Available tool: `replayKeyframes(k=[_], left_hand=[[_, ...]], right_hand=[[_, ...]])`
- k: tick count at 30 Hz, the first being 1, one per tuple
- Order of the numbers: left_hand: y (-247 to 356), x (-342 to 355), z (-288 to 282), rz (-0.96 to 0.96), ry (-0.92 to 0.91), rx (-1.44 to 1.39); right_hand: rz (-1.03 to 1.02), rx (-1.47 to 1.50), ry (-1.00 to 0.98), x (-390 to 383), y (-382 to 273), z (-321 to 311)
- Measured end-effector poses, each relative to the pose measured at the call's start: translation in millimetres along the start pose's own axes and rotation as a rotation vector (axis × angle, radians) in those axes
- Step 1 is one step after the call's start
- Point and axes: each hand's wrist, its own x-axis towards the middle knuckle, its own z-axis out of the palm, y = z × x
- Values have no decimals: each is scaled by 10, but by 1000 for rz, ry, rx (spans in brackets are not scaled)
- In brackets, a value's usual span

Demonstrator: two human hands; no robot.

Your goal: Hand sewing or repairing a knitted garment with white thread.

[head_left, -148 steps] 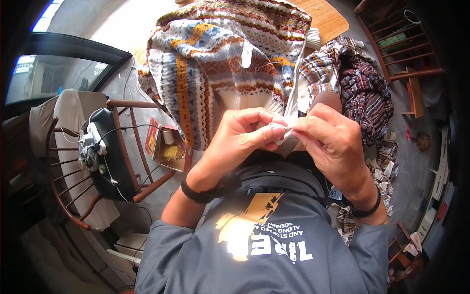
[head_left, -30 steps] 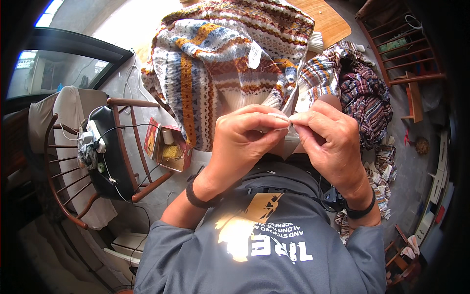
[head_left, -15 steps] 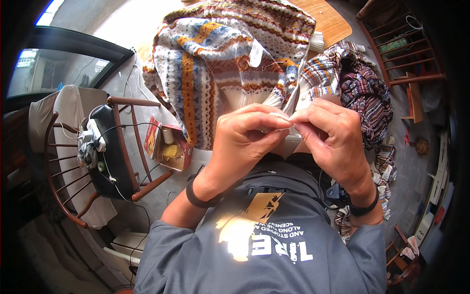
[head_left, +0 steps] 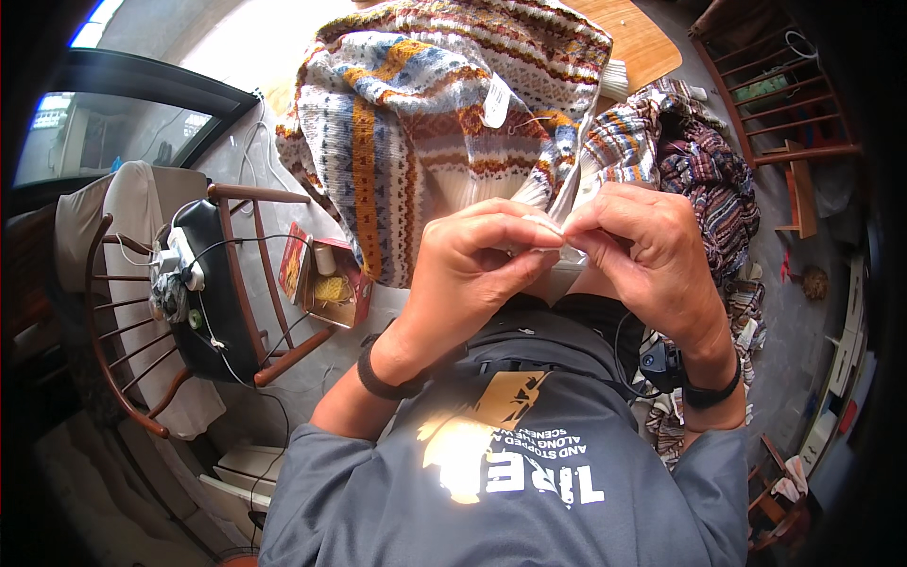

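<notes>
A patterned knit sweater (head_left: pixel 387 180) in white, rust, blue and mustard is spread over the table in front of me, with a white label (head_left: pixel 496 100) on top. My left hand (head_left: pixel 472 265) is closed in a pinch on a white knitted edge (head_left: pixel 541 221) of it. Fingertips touching that same edge, my right hand (head_left: pixel 652 250) is pinched too. Whatever sits between its thumb and forefinger is too small to make out. Both hands meet above my lap, close to the sweater's near side.
Beside the sweater lies a heap of dark striped knitwear (head_left: pixel 704 189), with more knit pieces trailing down to the right. A wooden chair (head_left: pixel 269 274) with cables stands at left, next to a red box (head_left: pixel 338 291) of small items. Bare wooden tabletop (head_left: pixel 638 42) shows at the back.
My right hand and forearm have shifted slightly to the right and turned a little. The left hand keeps its pinch almost in place.
</notes>
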Motion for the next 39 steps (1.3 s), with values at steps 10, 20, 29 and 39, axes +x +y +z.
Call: replayKeyframes(k=[10, 20, 29, 39], left_hand=[[-21, -6, -9, -27, -29, -86], [-38, -34, -6, -107, -37, -218], [-48, -17, -12, -64, -34, -182], [-43, -12, -14, -6, -33, -106]], right_hand=[[0, 79, -64, 18, 67, -39], [-47, 33, -49, 17, 74, -51], [45, 5, -18, -37, -100, -119], [32, -9, -10, -31, -123, -78]])
